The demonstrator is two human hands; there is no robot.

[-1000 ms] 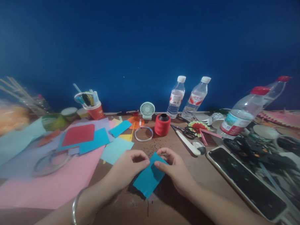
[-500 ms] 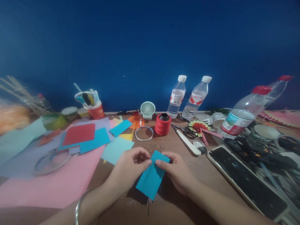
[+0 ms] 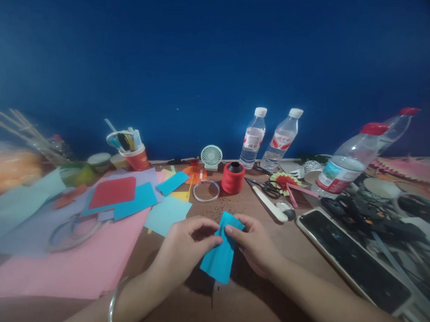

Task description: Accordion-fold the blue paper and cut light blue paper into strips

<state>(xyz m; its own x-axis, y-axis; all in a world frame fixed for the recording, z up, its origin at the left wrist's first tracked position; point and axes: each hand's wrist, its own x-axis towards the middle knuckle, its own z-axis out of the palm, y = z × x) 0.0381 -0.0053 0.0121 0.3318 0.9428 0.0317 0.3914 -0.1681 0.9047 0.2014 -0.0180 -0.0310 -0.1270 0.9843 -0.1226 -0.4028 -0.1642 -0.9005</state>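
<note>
A blue paper piece with lengthwise creases is held up over the brown table, tilted, its upper end between both hands. My left hand has its thumb and index finger pinched on the paper's left edge. My right hand grips the upper right part, thumb on the front face and the other fingers behind it, partly hidden. Beyond the hands stands a red thread spool, with a clear ring to its left and small dark specks before it.
Coloured paper sheets cover the left side, a red cup of pens behind them. Scissors, a white-handled cutter and a phone lie right. Water bottles and a small fan stand along the blue wall.
The blue paper has turned a little, its lower end swinging right, and it looks more creased. My left hand has shifted slightly to the right along its edge.
</note>
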